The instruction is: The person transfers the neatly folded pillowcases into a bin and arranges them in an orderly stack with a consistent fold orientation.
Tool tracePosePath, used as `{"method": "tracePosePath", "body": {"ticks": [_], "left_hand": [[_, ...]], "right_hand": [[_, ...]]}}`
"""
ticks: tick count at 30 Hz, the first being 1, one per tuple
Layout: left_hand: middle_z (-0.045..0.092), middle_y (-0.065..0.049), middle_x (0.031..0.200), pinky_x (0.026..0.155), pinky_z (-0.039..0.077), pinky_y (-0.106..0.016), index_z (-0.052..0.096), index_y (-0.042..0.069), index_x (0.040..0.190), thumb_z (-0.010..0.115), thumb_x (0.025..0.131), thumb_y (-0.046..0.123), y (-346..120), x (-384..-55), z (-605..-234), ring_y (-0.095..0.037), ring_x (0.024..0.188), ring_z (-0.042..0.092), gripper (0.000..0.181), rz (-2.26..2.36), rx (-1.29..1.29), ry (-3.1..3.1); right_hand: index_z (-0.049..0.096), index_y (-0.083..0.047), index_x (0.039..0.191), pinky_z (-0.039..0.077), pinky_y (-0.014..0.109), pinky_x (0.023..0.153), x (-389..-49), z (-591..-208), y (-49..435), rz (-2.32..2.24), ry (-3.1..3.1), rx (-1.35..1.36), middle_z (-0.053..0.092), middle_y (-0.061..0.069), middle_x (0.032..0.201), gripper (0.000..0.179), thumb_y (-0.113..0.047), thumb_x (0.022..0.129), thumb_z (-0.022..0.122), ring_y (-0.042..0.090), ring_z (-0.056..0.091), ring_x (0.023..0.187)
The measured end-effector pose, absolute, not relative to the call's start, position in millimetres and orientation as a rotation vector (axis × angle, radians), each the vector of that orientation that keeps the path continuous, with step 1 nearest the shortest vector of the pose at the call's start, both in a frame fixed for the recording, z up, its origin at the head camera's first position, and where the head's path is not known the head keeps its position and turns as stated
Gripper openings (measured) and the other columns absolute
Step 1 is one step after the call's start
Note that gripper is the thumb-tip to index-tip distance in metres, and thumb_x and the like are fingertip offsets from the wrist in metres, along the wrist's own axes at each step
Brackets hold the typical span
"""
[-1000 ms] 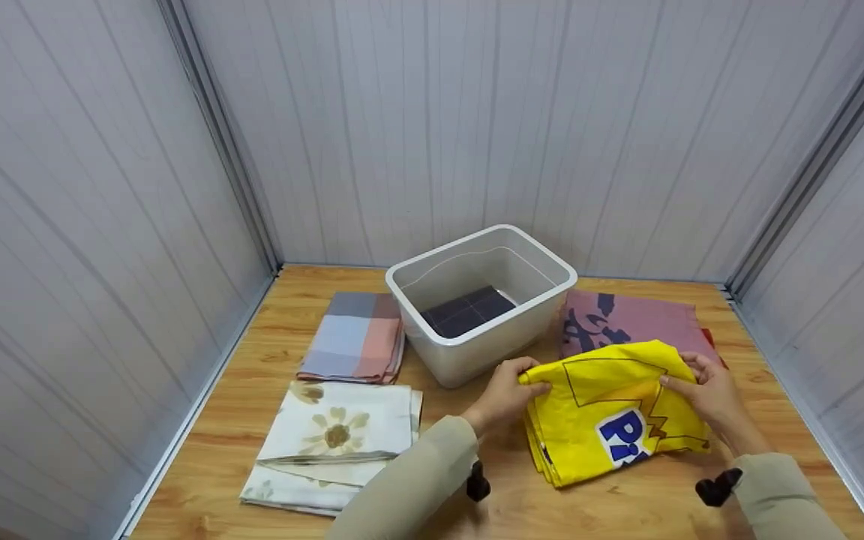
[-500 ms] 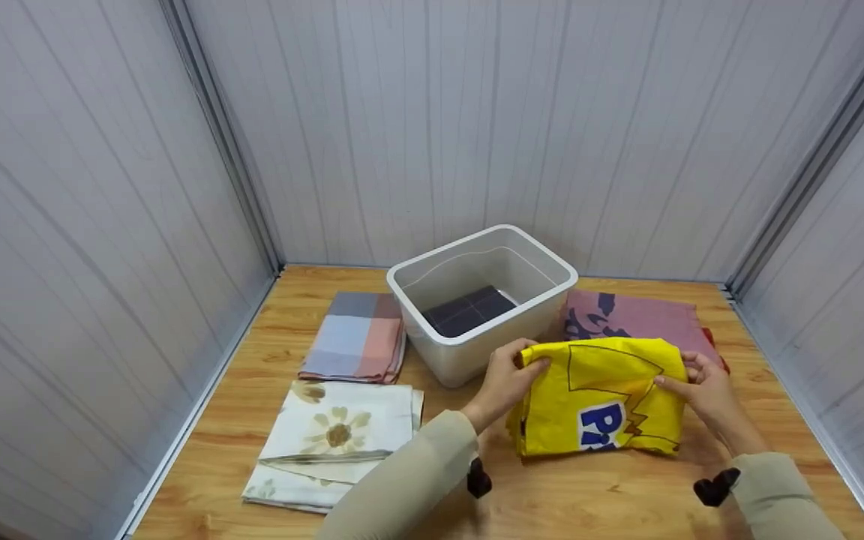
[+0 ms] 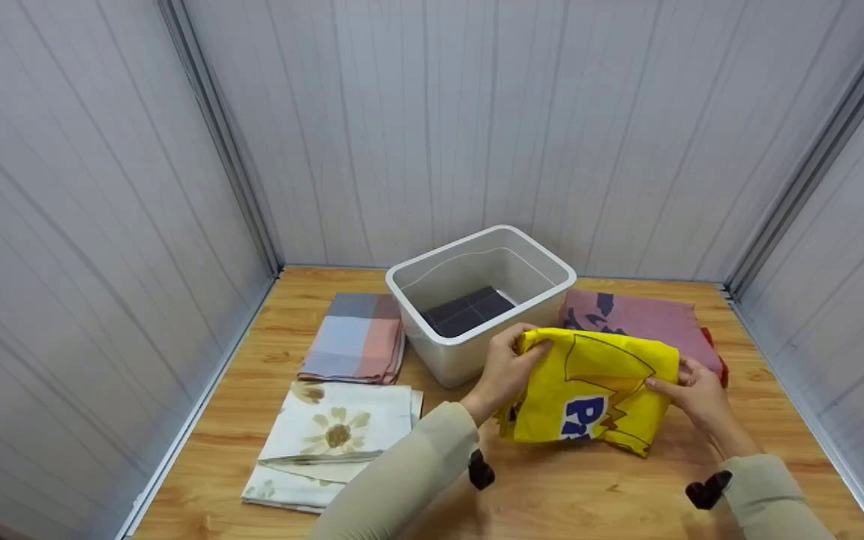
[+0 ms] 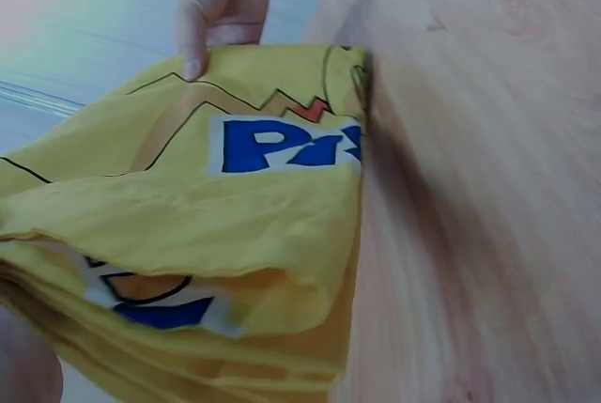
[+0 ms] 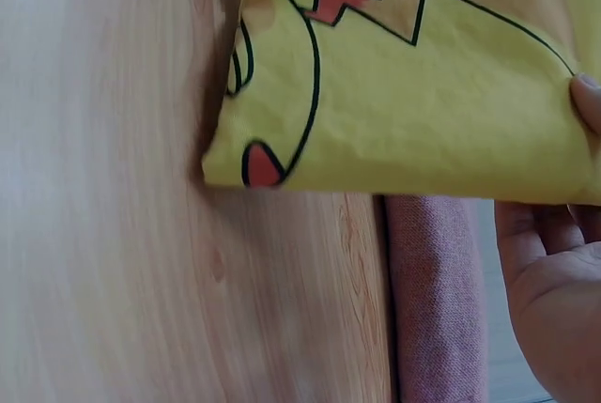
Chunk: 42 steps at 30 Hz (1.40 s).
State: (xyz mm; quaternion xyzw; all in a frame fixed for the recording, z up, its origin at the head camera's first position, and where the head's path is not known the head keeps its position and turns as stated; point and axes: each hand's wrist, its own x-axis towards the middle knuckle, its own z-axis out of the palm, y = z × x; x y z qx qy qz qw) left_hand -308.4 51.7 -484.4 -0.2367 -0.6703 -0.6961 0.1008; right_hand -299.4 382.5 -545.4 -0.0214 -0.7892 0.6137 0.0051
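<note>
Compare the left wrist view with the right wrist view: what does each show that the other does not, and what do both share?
Only the left wrist view: blue lettering on the yellow cloth, an orange-and-blue print on a lower fold, and part of the left hand at the lower left edge.
Only the right wrist view: part of a mauve cloth, and a rounded red mark near the yellow cloth's corner.
Both: the yellow cloth, the right hand holding it, and the wooden tabletop.

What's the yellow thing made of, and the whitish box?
Yellow cloth: thin matte fabric, maybe cotton, since it bends and folds in soft layers.
Whitish box: probably plastic, smooth and a little shiny, going by its rounded corners and thick rim.
</note>
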Motion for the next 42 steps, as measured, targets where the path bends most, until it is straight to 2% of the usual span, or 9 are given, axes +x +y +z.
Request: {"method": "tracePosePath", "body": {"ticks": [3,11,17,29,33,37,39,42], "left_hand": [[0.061,-0.006,0.085,0.061,0.05,-0.026,0.064,0.005,0.095,0.065,0.085,0.011,50,-309,-480,-0.012,0.071,0.058,0.012,-2.046,-0.665,-1.962],[0.06,-0.005,0.079,0.058,0.05,-0.027,0.064,0.003,0.091,0.065,0.084,0.01,47,-311,-468,-0.014,0.066,0.058,0.011,-2.074,-0.651,-1.926],[0.059,-0.008,0.076,0.055,0.049,-0.027,0.063,0.0,0.087,0.064,0.085,0.009,47,-311,-457,-0.016,0.063,0.058,0.009,-2.124,-0.702,-1.886],[0.06,-0.01,0.083,0.061,0.051,-0.028,0.062,-0.001,0.093,0.063,0.085,0.007,43,-313,-425,-0.015,0.068,0.057,0.011,-2.106,-0.755,-1.806],[0.06,-0.01,0.084,0.062,0.05,-0.027,0.062,0.0,0.094,0.063,0.085,0.008,42,-314,-418,-0.014,0.07,0.057,0.012,-2.099,-0.776,-1.795],[0.061,-0.009,0.084,0.061,0.05,-0.027,0.062,0.0,0.094,0.063,0.085,0.008,41,-314,-410,-0.014,0.069,0.057,0.012,-2.103,-0.774,-1.772],[0.06,-0.009,0.084,0.061,0.05,-0.027,0.062,0.0,0.095,0.062,0.086,0.007,40,-313,-406,-0.014,0.068,0.057,0.012,-2.113,-0.776,-1.758],[0.06,-0.01,0.082,0.06,0.05,-0.027,0.06,-0.001,0.095,0.061,0.086,0.008,40,-314,-398,-0.016,0.066,0.057,0.012,-2.13,-0.785,-1.727]], "right_hand": [[0.03,0.002,0.136,0.051,0.03,0.076,-299,-548,380,1.94,-2.483,-0.073,0.061,0.002,0.111,0.079,-0.027,0.076,0.073,0.012,0.061,0.093],[0.041,-0.003,0.128,0.051,0.035,0.077,-299,-549,372,2.139,-2.34,-0.014,0.062,0.004,0.11,0.059,-0.018,0.079,0.071,0.019,0.061,0.094],[0.042,-0.002,0.127,0.051,0.035,0.076,-299,-551,366,2.212,-2.261,0.043,0.063,0.005,0.108,0.054,-0.012,0.081,0.069,0.019,0.062,0.094],[0.043,-0.006,0.133,0.048,0.042,0.082,-301,-559,350,2.275,-2.251,0.244,0.058,0.013,0.118,0.053,-0.006,0.084,0.064,0.028,0.059,0.1],[0.047,-0.005,0.127,0.049,0.039,0.082,-304,-562,338,2.238,-2.288,0.21,0.058,0.014,0.116,0.05,-0.01,0.082,0.067,0.028,0.058,0.102],[0.051,0.001,0.12,0.049,0.039,0.081,-306,-566,325,2.237,-2.269,0.273,0.059,0.016,0.112,0.043,-0.005,0.081,0.068,0.029,0.058,0.1],[0.051,0.003,0.12,0.049,0.041,0.081,-307,-568,319,2.231,-2.265,0.356,0.059,0.018,0.113,0.041,-0.002,0.082,0.066,0.03,0.058,0.101],[0.051,-0.001,0.122,0.049,0.041,0.081,-308,-571,310,2.225,-2.276,0.408,0.057,0.016,0.116,0.044,-0.004,0.081,0.067,0.029,0.057,0.102]]}}
